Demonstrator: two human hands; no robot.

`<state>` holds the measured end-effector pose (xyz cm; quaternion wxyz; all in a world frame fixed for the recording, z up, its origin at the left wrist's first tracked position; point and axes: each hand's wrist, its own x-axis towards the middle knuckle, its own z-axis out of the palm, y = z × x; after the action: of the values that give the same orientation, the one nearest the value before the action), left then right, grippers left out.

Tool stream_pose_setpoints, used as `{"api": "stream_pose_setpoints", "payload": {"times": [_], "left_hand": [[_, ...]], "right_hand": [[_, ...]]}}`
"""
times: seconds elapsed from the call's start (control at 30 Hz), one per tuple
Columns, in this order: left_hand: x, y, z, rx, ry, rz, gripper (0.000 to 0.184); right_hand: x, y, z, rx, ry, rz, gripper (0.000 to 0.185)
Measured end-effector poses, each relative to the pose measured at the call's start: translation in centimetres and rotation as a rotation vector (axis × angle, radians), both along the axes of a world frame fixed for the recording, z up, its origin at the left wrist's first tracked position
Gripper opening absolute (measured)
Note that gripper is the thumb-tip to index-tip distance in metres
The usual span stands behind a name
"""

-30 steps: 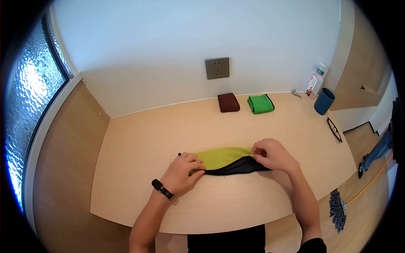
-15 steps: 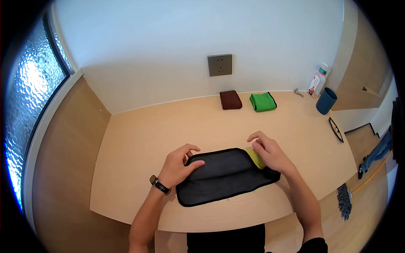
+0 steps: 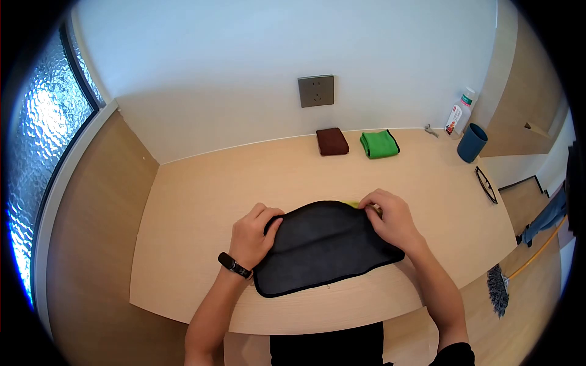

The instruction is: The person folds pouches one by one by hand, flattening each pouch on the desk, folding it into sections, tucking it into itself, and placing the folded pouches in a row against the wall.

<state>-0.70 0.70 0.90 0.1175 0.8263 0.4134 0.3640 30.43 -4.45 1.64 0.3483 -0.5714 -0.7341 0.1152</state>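
Observation:
A dark grey cloth (image 3: 320, 250) with black edging lies in front of me on the desk, its far edge bowed slightly upward. A sliver of its yellow-green underside (image 3: 350, 204) shows at the far edge, beside my right fingers. My left hand (image 3: 253, 235) pinches the far left corner between thumb and fingers. At the far right corner my right hand (image 3: 390, 219) is closed on the cloth, thumb and forefinger together. A dark band (image 3: 234, 265) is on my left wrist.
Toward the wall are a folded brown cloth (image 3: 332, 141) and a folded green cloth (image 3: 379, 145). At the right stand a bottle (image 3: 458, 116) and a blue cup (image 3: 472, 144), with glasses (image 3: 486, 185) near the edge. A mop (image 3: 498, 291) is on the floor; a person's leg (image 3: 545, 216) shows beyond.
Both hands have closed on the far corners of the dark grey cloth. Its far edge has risen, and the folded-over yellow-green corner on the right has been turned back, leaving only a sliver visible.

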Motion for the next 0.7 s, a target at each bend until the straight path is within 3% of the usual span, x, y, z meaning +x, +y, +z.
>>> {"api": "stream_pose_setpoints", "payload": {"times": [0.17, 0.37, 0.5, 0.6, 0.63, 0.7], "left_hand": [[0.1, 0.2, -0.2, 0.075, -0.026, 0.054, 0.008], [0.1, 0.2, -0.3, 0.074, -0.024, 0.047, 0.008], [-0.5, 0.0, 0.7, -0.051, -0.015, 0.021, 0.01], [-1.0, 0.0, 1.0, -0.231, 0.033, -0.057, 0.015], [-1.0, 0.0, 0.9, -0.332, 0.083, -0.093, 0.018], [-1.0, 0.1, 0.3, -0.299, 0.076, -0.113, 0.02]], "right_hand": [[-0.2, 0.6, -0.9, 0.178, 0.015, -0.074, 0.011], [-0.1, 0.5, -0.4, 0.214, -0.066, -0.096, 0.012], [-0.1, 0.2, -0.1, 0.232, 0.001, -0.038, 0.011], [-0.1, -0.4, 0.9, 0.091, 0.097, 0.007, 0.014], [-0.3, -0.8, 1.6, 0.048, 0.001, 0.064, 0.016], [-0.4, -1.0, 1.8, 0.002, -0.094, 0.122, 0.02]]}}
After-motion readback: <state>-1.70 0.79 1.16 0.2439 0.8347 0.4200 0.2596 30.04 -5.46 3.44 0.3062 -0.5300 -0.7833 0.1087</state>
